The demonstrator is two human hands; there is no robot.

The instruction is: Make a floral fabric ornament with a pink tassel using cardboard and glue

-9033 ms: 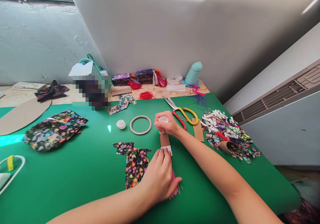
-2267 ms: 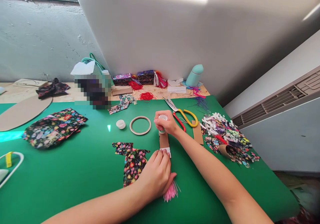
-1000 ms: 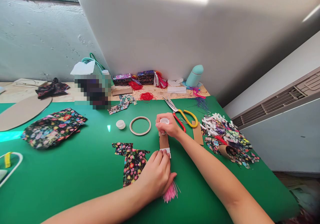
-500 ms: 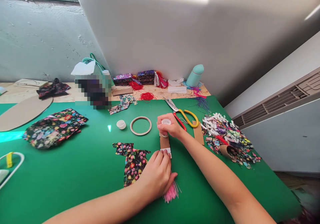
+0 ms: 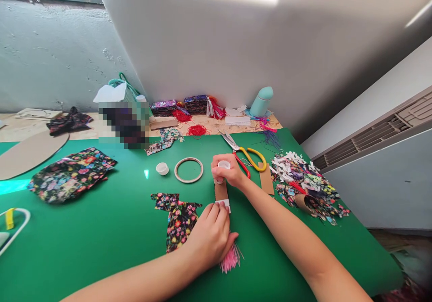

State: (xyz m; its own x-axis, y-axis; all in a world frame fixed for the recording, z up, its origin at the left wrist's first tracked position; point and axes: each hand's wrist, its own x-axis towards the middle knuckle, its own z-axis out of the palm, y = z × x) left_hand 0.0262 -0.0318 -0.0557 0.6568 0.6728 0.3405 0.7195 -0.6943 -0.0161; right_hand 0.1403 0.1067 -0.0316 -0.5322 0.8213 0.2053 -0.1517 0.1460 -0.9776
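My right hand [image 5: 227,170] is closed around a small white bottle [image 5: 224,164]. Only the bottle's round upper end and a little of its lower part show, right over the far end of a brown cardboard strip [image 5: 221,192]. My left hand [image 5: 212,234] presses its fingers on the strip's near part, at a white band [image 5: 223,204], with the thumb out to the side. From under that hand spreads a pink tassel [image 5: 230,259]. Left of it lies a black floral fabric piece [image 5: 178,218], partly covered by my wrist.
A roll of tape [image 5: 188,159] and a white cap [image 5: 162,169] lie beyond the fabric. Yellow-handled scissors [image 5: 254,159], a cardboard piece [image 5: 266,179] and a scrap heap [image 5: 305,189] are to the right. A turquoise bottle [image 5: 262,101] stands at the back.
The view has shifted slightly. Both hands keep their places, the right one still on the bottle and the left one on the strip.
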